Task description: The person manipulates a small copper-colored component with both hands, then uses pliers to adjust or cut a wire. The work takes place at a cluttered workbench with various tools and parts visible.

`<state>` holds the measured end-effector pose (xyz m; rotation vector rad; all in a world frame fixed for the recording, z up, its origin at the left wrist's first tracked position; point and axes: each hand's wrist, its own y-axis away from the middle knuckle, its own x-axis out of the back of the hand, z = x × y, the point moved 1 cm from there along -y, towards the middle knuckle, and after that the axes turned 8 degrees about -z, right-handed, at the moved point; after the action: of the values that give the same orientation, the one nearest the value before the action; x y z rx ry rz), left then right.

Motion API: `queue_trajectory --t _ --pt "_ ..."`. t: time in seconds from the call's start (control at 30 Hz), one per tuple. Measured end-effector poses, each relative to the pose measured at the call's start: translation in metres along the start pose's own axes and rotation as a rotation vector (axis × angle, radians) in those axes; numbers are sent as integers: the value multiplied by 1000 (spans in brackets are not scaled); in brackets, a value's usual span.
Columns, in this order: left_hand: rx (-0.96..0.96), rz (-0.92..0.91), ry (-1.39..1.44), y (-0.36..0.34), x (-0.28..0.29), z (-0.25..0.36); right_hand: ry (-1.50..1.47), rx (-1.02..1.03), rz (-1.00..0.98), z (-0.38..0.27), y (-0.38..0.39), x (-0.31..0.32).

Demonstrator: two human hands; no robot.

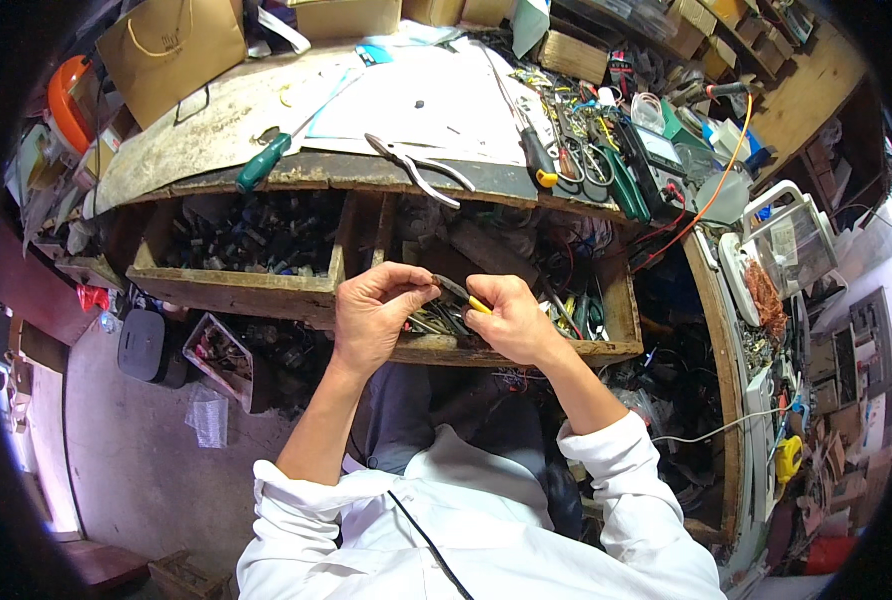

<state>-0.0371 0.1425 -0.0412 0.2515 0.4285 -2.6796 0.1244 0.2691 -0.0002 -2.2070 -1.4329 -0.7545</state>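
Note:
My right hand [511, 318] is closed round a small tool [456, 291] with a yellow grip and a narrow, curved dark tip; its exact kind does not show. The tip points left and reaches the fingertips of my left hand [378, 305]. Thumb and forefinger of that hand are pinched together, and whatever they hold is too small to make out. Both hands are above the front of an open wooden drawer [621, 300] filled with tools and wires. On the bench edge beyond lie pliers [421, 172] with pale handles, jaws open.
A green-handled screwdriver [264, 163] and a yellow-and-black-handled screwdriver [538, 160] lie along the bench edge. White paper [406, 105] covers the bench middle. At left, another open drawer [236, 285] holds dark small parts. A multimeter [656, 150] with leads sits at right.

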Motion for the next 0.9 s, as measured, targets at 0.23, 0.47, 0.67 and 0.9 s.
queue_trajectory --t 0.23,0.47,0.67,0.9 --pt "-25 -4 55 -1 1 -2 -376 -179 -208 1 -6 7" --pt "-18 -1 50 -2 1 -1 -571 -274 -281 11 -8 9" --pt "-8 -10 97 -2 2 -3 -490 -149 -283 15 -12 8" --pt "-37 6 66 0 1 -3 369 275 145 -7 -4 3"
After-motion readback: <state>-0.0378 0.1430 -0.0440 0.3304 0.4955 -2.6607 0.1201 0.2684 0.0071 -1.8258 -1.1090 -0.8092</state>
